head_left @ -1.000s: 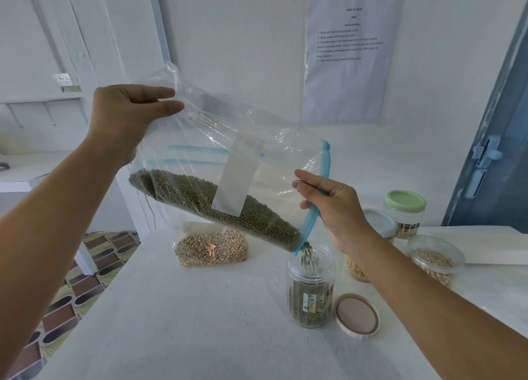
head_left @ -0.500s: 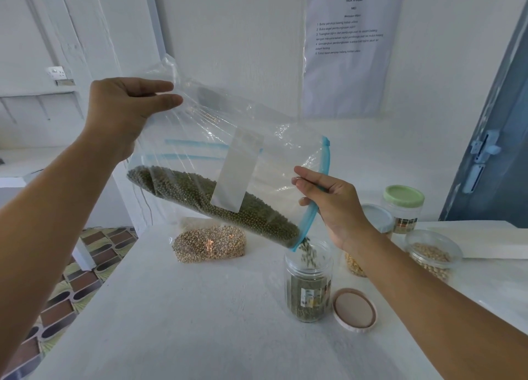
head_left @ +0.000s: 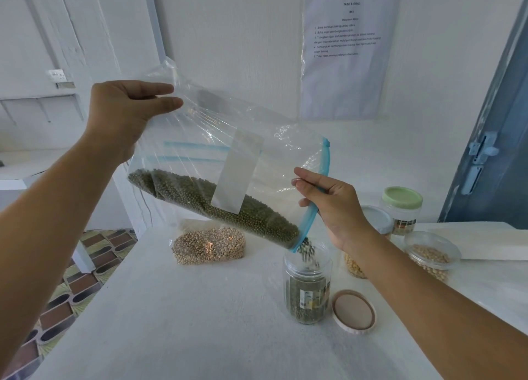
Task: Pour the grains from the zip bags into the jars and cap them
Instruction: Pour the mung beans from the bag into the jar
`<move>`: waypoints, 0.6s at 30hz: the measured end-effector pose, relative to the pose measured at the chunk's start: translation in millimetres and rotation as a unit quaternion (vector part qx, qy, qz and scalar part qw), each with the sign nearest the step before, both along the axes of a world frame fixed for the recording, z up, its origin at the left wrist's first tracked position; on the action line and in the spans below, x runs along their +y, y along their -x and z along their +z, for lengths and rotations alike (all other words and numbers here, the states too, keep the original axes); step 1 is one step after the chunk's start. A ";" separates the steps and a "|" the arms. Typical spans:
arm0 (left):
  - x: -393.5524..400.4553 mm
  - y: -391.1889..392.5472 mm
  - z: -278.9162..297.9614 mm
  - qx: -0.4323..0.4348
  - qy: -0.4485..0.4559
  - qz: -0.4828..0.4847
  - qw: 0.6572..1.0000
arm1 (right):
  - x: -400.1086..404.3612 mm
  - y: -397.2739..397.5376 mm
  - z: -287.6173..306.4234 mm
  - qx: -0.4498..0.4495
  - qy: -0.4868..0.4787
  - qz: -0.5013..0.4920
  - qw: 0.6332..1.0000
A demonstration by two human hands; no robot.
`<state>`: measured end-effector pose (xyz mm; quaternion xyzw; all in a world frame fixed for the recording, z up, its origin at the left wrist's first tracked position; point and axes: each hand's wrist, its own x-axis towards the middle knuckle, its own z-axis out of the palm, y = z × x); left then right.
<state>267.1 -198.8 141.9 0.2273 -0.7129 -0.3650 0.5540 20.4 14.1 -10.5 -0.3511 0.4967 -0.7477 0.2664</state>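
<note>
A clear zip bag [head_left: 257, 162] with a blue zip strip hangs tilted above the table, green grains lying along its lower edge. My left hand [head_left: 125, 114] pinches the bag's raised bottom corner. My right hand [head_left: 328, 202] grips the blue zip edge near the mouth. Green grains stream from the bag's low corner into an open clear jar [head_left: 307, 285], which is partly filled. Its pinkish lid [head_left: 353, 312] lies flat on the table just right of it.
A bag of beige grains [head_left: 208, 245] lies on the white table [head_left: 171, 322] behind the pour. At the right stand a green-lidded jar [head_left: 402, 208], a white-lidded jar [head_left: 374, 219] and a jar of tan grains [head_left: 431, 254]. Patterned floor shows at the left edge.
The green grains keep flowing into the jar and its level has risen slightly. Both hands hold the bag in nearly the same tilted pose.
</note>
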 end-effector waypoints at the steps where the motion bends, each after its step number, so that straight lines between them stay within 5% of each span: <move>1: 0.0 0.0 0.2 -0.001 0.000 0.000 1.000 | 0.2 0.1 0.2 0.000 0.000 0.000 1.000; 18: 3.1 -0.6 0.5 -0.002 0.001 -0.001 1.000 | 1.5 -0.8 -1.5 -0.008 -0.002 -0.002 1.000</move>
